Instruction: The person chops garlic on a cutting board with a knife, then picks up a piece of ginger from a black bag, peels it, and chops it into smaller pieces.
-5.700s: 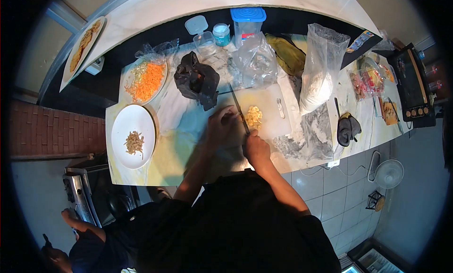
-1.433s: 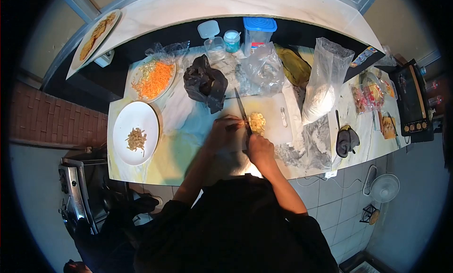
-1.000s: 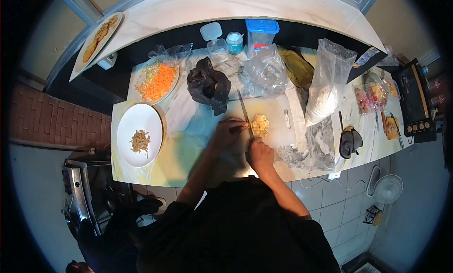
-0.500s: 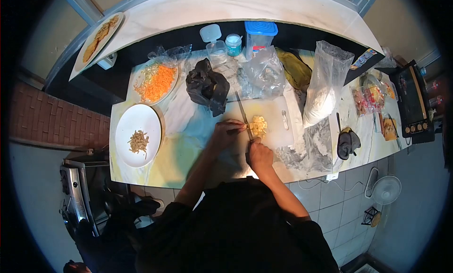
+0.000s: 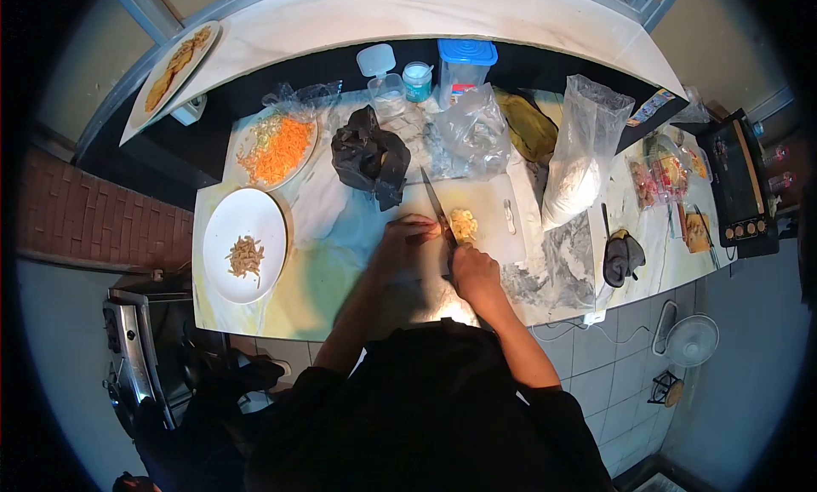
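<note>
My right hand (image 5: 476,272) is wrapped around the handle of a knife (image 5: 433,196), whose long blade points away from me over a white cutting board (image 5: 498,204). To the left of the blade, my left hand (image 5: 407,234) has its fingers pressed together on the board; what they hold is too small and shaded to make out. Chopped pale yellow pieces (image 5: 464,226) lie in a small heap just right of the blade.
A black plastic bag (image 5: 368,156) and a clear bag (image 5: 477,130) lie behind the board. Leftward are a plate of shredded orange vegetable (image 5: 285,150) and a white plate (image 5: 223,275) with brownish strips. A bag of white powder (image 5: 572,185) stands right, before a toaster oven (image 5: 743,177).
The knife's blade has shifted slightly left, and my right hand has moved slightly right and nearer to me. My left hand stays by the blade. The whole view has shifted a little.
</note>
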`<state>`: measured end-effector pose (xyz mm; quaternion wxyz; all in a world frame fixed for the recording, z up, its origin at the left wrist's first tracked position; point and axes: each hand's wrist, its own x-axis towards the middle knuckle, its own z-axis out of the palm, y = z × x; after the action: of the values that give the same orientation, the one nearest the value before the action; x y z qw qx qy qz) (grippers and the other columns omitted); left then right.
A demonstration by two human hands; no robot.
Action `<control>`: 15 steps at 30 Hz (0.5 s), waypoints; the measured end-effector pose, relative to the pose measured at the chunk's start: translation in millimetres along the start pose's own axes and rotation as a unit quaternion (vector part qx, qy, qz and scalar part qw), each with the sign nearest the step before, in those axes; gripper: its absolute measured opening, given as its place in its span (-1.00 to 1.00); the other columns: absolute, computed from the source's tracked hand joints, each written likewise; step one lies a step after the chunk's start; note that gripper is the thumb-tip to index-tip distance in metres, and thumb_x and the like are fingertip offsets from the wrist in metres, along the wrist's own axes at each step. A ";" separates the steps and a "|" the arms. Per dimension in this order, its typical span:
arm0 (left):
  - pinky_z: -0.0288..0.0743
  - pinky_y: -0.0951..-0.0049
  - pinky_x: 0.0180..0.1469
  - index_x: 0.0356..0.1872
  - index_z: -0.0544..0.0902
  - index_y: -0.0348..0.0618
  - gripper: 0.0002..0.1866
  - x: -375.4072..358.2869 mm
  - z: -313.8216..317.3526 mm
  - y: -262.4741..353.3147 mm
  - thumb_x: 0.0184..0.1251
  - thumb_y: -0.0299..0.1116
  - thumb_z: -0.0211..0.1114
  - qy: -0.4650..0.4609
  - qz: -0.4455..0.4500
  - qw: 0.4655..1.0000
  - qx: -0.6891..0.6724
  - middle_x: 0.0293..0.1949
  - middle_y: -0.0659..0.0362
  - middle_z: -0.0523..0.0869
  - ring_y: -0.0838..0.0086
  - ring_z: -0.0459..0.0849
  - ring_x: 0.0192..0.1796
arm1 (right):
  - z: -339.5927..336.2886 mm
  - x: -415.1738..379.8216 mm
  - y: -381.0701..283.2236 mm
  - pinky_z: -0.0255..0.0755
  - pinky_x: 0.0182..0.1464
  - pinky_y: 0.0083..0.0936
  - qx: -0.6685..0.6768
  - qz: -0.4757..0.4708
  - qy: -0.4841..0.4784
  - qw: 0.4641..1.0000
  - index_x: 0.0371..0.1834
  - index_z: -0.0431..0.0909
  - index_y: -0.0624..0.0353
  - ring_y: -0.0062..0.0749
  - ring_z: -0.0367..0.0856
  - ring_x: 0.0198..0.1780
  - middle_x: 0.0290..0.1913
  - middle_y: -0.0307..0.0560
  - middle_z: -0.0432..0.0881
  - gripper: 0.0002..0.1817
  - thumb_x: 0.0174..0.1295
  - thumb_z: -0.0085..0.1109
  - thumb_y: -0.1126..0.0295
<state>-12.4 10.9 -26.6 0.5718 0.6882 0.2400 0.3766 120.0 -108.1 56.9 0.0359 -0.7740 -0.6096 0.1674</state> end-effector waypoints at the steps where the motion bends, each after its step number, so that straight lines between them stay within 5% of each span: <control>1: 0.57 0.49 -0.10 -0.24 0.67 -0.35 -0.79 -0.1 2.1 4.9 0.04 -0.65 0.33 0.004 0.009 1.000 -0.023 -0.22 0.03 0.70 0.34 0.70 -0.17 | 0.8 -1.1 -1.0 0.54 -0.31 -0.16 -0.001 0.000 -0.002 1.000 -0.30 0.44 0.34 0.04 0.65 -0.34 -0.39 0.19 0.59 -0.84 0.05 0.01 0.50; 7: 0.57 0.49 -0.13 -0.24 0.66 -0.36 -0.80 -1.6 2.7 0.2 0.06 -0.66 0.31 0.015 0.035 0.999 0.007 -0.24 0.03 0.70 0.36 0.69 -0.18 | -2.0 -1.7 -10.0 0.55 -0.32 -0.18 -0.001 0.002 -0.005 1.000 -0.36 0.48 0.28 0.02 0.65 -0.34 -0.37 0.16 0.60 -0.89 0.05 0.05 0.49; 9: 0.56 0.50 -0.14 -0.24 0.66 -0.37 -0.80 -1.2 2.3 4.4 0.06 -0.65 0.31 0.017 0.026 0.999 0.013 -0.24 0.04 0.70 0.37 0.69 -0.18 | -6.6 -0.5 -16.6 0.57 -0.22 -0.32 -0.018 0.058 -0.033 0.998 -0.34 0.58 0.27 -0.13 0.69 -0.23 -0.30 0.08 0.66 -0.79 0.00 0.29 0.39; 15: 0.56 0.47 -0.14 -0.24 0.67 -0.35 -0.80 1.0 0.0 15.4 0.05 -0.61 0.34 -0.016 0.065 0.990 0.126 -0.25 0.06 0.70 0.38 0.69 -0.21 | 4.1 -2.0 -18.5 0.58 -0.25 -0.35 -0.028 0.067 -0.022 0.997 -0.20 0.47 0.36 -0.16 0.70 -0.26 -0.35 0.06 0.67 -0.65 0.03 0.27 0.35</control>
<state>-13.3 8.1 -11.4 0.4584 0.7750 0.2315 0.3683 101.1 -105.9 58.3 -0.0106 -0.8101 -0.5612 0.1693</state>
